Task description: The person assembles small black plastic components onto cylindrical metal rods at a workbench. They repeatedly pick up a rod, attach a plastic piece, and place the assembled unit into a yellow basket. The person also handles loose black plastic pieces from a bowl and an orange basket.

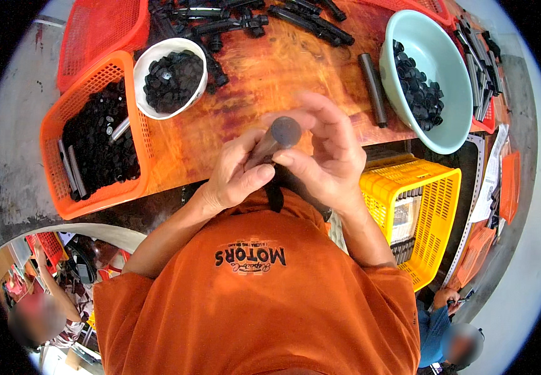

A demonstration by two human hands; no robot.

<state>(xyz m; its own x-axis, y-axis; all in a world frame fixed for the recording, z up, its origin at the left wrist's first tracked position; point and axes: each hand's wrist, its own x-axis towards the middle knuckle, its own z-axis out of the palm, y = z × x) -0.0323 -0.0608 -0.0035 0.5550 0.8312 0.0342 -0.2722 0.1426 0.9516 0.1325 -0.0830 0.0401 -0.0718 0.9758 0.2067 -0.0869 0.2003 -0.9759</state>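
Note:
Upright in front of my chest stands a dark grey cylindrical tube (285,133), its round dark end facing up. My left hand (236,169) is wrapped around its side. Close on the tube's other side is my right hand (330,153), its fingers curved and spread apart and slightly blurred. The right thumb is by the tube just below its end; whether it touches I cannot tell. A similar dark tube (372,90) lies on the wooden table (252,81), left of a pale blue basin (430,134) with small black caps (417,87) in it.
At the left, an orange basket (51,140) holds black parts and some metal tubes. Beside it is a white bowl (171,111) of black caps (171,81). Black tubular parts (311,25) lie along the far side. A yellow crate (430,250) stands at my right. Two other people are nearby.

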